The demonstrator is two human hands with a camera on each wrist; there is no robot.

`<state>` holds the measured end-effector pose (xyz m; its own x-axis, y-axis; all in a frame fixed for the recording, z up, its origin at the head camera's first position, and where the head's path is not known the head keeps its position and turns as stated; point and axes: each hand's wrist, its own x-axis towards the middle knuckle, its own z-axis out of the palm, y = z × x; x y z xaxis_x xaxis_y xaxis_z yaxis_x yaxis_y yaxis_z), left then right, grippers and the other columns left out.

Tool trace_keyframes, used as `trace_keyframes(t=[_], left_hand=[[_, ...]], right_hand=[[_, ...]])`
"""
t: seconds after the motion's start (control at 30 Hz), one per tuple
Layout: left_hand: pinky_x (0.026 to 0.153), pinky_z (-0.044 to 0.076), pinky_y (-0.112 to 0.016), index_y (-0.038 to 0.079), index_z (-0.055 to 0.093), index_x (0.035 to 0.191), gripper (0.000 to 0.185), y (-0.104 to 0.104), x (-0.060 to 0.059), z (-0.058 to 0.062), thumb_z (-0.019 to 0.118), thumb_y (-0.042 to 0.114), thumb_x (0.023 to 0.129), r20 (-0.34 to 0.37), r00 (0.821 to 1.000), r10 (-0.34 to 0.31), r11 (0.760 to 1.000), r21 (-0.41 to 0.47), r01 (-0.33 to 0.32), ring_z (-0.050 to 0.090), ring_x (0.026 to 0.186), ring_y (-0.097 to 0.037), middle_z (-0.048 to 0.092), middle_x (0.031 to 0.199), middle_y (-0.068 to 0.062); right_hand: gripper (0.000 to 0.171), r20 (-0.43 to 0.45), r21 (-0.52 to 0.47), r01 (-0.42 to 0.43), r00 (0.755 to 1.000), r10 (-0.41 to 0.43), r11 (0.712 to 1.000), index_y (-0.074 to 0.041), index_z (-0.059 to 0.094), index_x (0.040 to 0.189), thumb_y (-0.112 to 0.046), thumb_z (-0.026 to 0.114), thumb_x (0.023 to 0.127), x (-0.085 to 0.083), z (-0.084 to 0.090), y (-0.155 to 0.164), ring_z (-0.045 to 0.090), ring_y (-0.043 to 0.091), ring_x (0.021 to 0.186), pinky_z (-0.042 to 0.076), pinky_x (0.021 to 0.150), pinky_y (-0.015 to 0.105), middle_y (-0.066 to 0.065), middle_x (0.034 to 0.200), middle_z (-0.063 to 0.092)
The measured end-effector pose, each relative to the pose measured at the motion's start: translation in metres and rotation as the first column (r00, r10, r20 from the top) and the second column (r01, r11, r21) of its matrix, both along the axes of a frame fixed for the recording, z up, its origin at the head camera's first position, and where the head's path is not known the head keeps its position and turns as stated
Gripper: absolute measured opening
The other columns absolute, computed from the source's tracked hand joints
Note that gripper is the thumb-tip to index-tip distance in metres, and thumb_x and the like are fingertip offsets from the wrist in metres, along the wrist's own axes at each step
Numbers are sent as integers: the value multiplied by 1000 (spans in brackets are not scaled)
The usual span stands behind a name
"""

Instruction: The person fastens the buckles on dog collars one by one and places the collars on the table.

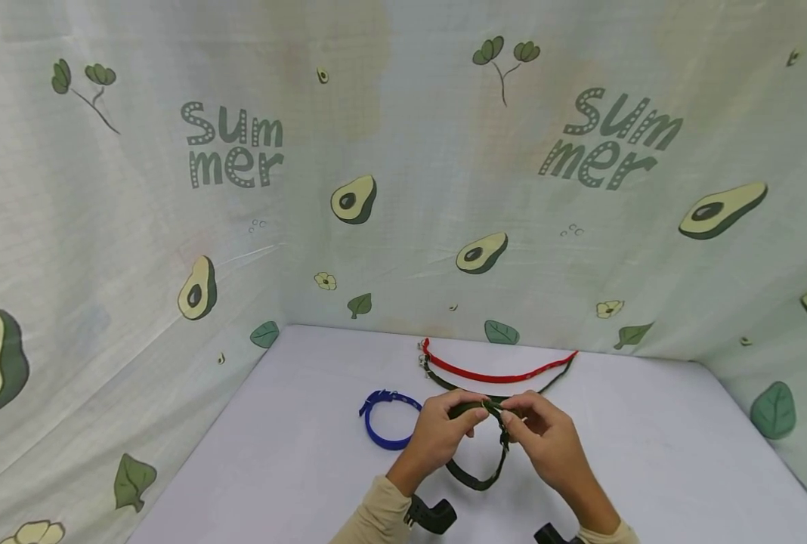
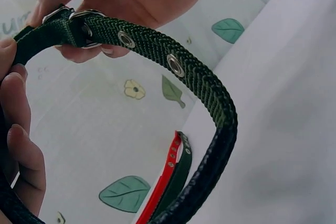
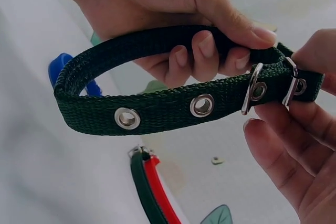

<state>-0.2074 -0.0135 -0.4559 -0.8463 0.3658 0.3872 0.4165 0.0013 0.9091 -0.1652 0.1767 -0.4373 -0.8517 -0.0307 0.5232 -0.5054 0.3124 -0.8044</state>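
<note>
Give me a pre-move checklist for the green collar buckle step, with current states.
1. Left hand has a grip on the dark green collar: ok.
2. Right hand pinches the strap at the metal buckle: ok.
3. Strap passes through the buckle: ok.
4. Prong seated in an eyelet: cannot tell.
5. Red collar and blue collar lie apart from the hands: ok.

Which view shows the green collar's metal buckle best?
The right wrist view: the buckle sits close and sharp between both hands. The left wrist view shows it partly under fingers; the head view leaves it too small to tell.
</note>
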Motion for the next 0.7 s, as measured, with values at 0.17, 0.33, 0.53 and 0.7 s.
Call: trace_keyframes(t=[0.17, 0.33, 0.53, 0.7], left_hand=[[64, 55, -33, 14, 73, 115, 23, -2, -1, 1, 68, 27, 97, -9, 1000, 14, 1000, -11, -14, 64, 72, -19, 63, 88, 3], [63, 52, -25, 16, 73, 116, 24, -2, -2, 3, 69, 29, 96, -15, 1000, 20, 999, -38, -20, 63, 72, -14, 65, 93, 3], [63, 53, -25, 14, 73, 116, 25, -3, -1, 2, 69, 27, 96, -26, 1000, 9, 999, -35, -10, 64, 73, -16, 65, 95, 2], [64, 53, -25, 8, 72, 117, 29, -2, 0, 1, 69, 27, 96, -23, 1000, 11, 999, -34, -12, 65, 75, -26, 65, 96, 2]], right_hand=[[20, -53, -26, 20, 998, -21, 999, -8, 68, 99, 9, 67, 90, -1, 0, -1, 66, 15, 73, 57, 60, 31, 2, 90, 66], [25, -83, -17, 25, 996, -27, 1000, -11, 69, 97, 12, 65, 89, -1, 1, -2, 66, 15, 73, 57, 60, 29, 2, 89, 65], [29, -108, -3, 22, 994, -23, 1000, -13, 70, 95, 15, 66, 87, -2, -2, -2, 65, 14, 77, 57, 61, 28, 2, 88, 64], [28, -86, 30, 47, 995, -44, 998, -15, 71, 95, 12, 67, 88, -1, -2, -3, 65, 13, 82, 58, 64, 28, 1, 90, 64]])
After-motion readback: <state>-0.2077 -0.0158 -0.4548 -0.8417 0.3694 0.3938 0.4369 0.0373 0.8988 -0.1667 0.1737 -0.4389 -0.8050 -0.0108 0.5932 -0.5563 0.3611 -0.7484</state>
